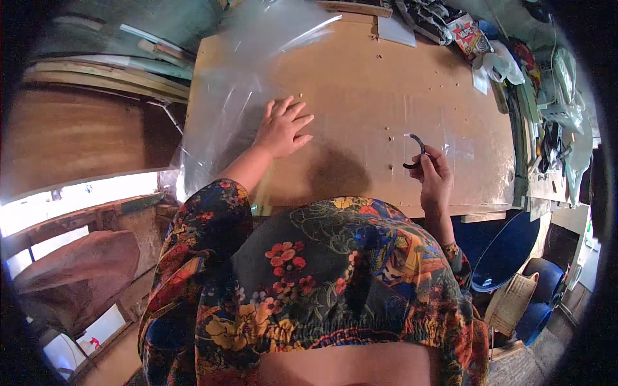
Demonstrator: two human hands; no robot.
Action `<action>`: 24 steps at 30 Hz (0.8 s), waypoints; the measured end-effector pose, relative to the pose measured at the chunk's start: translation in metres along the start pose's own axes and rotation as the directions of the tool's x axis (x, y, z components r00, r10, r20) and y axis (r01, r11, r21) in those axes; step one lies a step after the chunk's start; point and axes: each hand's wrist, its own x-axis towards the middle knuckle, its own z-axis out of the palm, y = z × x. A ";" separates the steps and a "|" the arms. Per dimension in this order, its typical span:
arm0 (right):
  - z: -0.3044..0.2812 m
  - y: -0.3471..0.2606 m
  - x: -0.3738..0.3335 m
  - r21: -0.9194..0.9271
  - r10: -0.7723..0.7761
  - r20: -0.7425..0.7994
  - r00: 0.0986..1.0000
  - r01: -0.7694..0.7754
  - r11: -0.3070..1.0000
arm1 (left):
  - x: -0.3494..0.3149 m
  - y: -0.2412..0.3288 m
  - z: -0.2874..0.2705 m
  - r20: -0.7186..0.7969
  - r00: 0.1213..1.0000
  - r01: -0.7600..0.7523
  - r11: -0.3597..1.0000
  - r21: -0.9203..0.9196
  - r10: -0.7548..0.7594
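My left hand lies with its fingers spread on the clear plastic sheet over the wooden tabletop. Nothing is held in it. On the right, my right hand pinches a thin black C-shaped piece between thumb and fingers, just above the board. Its upper end has a small bright pinkish tip; I cannot make out its exact kind. The plastic bunches up and shines toward the far left. Small pale crumbs and dark specks are scattered over the board.
At the far right edge lie a red-and-black printed packet and white plastic bags. Below the table's right side stand a large blue tub and a woven basket. Wooden planks run along the left.
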 end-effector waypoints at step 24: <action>0.106 0.010 0.041 -0.569 -0.391 0.639 0.662 0.749 0.338 | 0.000 0.011 -0.010 0.168 0.968 0.196 0.980 -0.038 -0.187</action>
